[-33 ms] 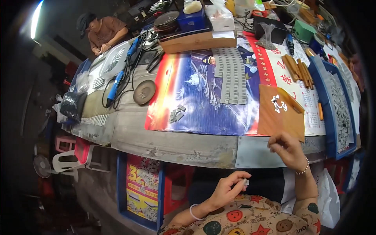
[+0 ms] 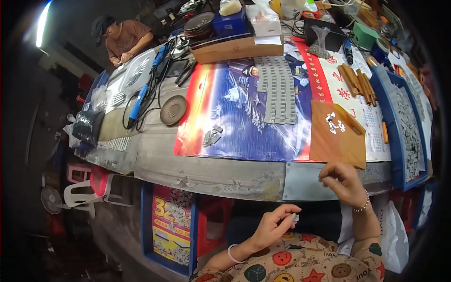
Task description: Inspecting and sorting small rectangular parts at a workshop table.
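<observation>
At the lower centre of the frame the left hand [image 2: 270,228] pinches a small grey part [image 2: 295,217] in closed fingers, held over the lap, below the bench [image 2: 211,171] edge. The right hand [image 2: 342,182] has lifted slightly, fingers curled; whether they grip anything cannot be told. Farther up lie loose grey parts [image 2: 212,137] and a grey parts sheet [image 2: 278,89].

We sit at a long, worn grey surface [image 2: 211,174] covered with bright printed sheets [image 2: 244,113], and a person in a brown shirt [image 2: 123,40] works at its far left end. Near left on the dim floor [image 2: 108,225] stand a white plastic chair [image 2: 82,192] and a small fan [image 2: 49,199], and a strip light [image 2: 41,23] glows at the far left.
</observation>
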A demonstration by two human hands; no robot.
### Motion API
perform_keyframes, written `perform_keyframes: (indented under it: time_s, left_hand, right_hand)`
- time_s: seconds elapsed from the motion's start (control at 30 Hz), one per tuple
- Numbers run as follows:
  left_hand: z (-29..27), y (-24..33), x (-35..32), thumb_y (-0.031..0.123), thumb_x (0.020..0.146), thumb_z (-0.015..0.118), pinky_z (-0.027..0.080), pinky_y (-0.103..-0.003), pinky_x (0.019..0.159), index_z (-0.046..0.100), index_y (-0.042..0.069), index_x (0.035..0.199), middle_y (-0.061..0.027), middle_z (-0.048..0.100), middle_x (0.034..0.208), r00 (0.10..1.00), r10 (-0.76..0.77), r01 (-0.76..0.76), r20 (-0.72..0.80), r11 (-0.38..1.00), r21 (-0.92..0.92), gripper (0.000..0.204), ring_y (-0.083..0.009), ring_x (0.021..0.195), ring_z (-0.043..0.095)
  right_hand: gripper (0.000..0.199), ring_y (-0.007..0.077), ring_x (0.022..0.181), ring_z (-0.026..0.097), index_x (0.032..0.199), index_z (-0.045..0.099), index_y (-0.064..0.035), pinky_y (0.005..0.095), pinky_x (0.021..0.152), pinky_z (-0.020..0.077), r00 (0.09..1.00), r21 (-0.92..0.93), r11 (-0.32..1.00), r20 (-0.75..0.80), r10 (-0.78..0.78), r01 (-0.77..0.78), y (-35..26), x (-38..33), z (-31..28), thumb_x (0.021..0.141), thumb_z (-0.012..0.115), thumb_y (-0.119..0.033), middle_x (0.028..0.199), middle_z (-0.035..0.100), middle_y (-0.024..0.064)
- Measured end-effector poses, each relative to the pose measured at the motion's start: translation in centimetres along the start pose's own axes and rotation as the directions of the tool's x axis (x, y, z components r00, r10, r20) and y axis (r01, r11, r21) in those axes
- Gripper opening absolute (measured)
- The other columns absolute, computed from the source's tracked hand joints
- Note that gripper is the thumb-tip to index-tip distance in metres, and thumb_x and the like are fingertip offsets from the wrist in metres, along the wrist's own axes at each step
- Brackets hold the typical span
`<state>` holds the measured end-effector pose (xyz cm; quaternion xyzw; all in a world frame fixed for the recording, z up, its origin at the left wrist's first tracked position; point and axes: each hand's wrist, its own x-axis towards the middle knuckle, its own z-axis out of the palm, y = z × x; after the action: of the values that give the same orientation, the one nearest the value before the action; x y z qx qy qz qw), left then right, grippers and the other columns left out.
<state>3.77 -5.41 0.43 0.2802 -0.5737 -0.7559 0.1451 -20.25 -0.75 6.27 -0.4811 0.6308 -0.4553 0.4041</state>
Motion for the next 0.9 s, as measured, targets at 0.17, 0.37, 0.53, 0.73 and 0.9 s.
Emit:
perform_keyframes:
  time_s: [0.17, 0.37, 0.53, 0.73, 0.9]
  left_hand:
    - [-1.0, 0.4, 1.0, 0.007, 0.094, 0.053, 0.048, -0.02, 0.065, 0.06, -0.001, 0.108, -0.0022, 0.065, 0.081, 0.994, -0.073, 0.079, -0.079, 0.993, 0.084, 0.018, -0.0057, 0.07, 0.06]
    - [-1.2, 0.8, 1.1, 0.005, 0.092, 0.055, 0.048, -0.019, 0.064, 0.06, -0.003, 0.108, -0.0032, 0.066, 0.074, 0.972, 0.057, -0.06, -0.229, 0.998, -0.004, 0.018, -0.0053, 0.068, 0.059]
    - [-1.1, 0.2, 2.0, 0.006, 0.092, 0.057, 0.047, -0.019, 0.062, 0.061, -0.003, 0.106, -0.003, 0.066, 0.073, 0.984, 0.031, -0.037, -0.175, 0.999, -0.03, 0.017, -0.0052, 0.066, 0.06]
    - [-0.7, -0.1, 1.8, 0.006, 0.091, 0.059, 0.047, -0.02, 0.056, 0.063, -0.003, 0.098, -0.0029, 0.065, 0.066, 0.981, 0.055, -0.045, -0.188, 0.997, 0.057, 0.012, -0.0049, 0.059, 0.059]
    - [-1.2, 0.1, 1.5, 0.007, 0.091, 0.059, 0.047, -0.02, 0.054, 0.061, -0.002, 0.089, -0.0006, 0.061, 0.063, 0.99, 0.059, -0.033, -0.128, 0.981, 0.193, 0.009, -0.0037, 0.057, 0.056]
  right_hand:
    - [0.014, 0.0252, 0.077, 0.06, 0.091, 0.064, 0.0018, 0.0322, 0.07, 0.0472, 0.968, -0.077, 0.98, 0.188, -0.167, 0.184, -0.2, -0.3, 2.5, 0.078, 0.06, 0.006, 0.084, 0.062, 0.0118]
    - [0.017, 0.0121, 0.085, 0.057, 0.104, 0.056, 0.0013, 0.0251, 0.075, 0.047, 0.972, 0.139, 0.987, 0.231, 0.053, -0.087, -0.1, -0.3, 4.3, 0.087, 0.056, 0.003, 0.093, 0.059, 0.0059]
    - [0.026, 0.0069, 0.09, 0.052, 0.113, 0.045, -0.0023, 0.0208, 0.075, 0.0449, 0.944, 0.195, 0.951, 0.277, 0.181, -0.24, 1.2, -0.2, 4.5, 0.089, 0.055, 0.002, 0.096, 0.052, 0.0022]
    - [0.022, 0.0108, 0.073, 0.054, 0.109, 0.046, -0.0034, 0.0262, 0.065, 0.046, 0.965, 0.114, 0.98, 0.227, 0.133, -0.162, 1.6, -0.9, 5.3, 0.089, 0.056, -0.004, 0.081, 0.055, 0.0049]
    - [0.019, 0.0067, 0.078, 0.053, 0.107, 0.05, -0.0007, 0.0208, 0.069, 0.0449, 0.954, 0.021, 0.986, 0.255, 0.156, -0.167, 1.2, -0.8, 5.6, 0.09, 0.056, -0.001, 0.087, 0.056, 0.0026]
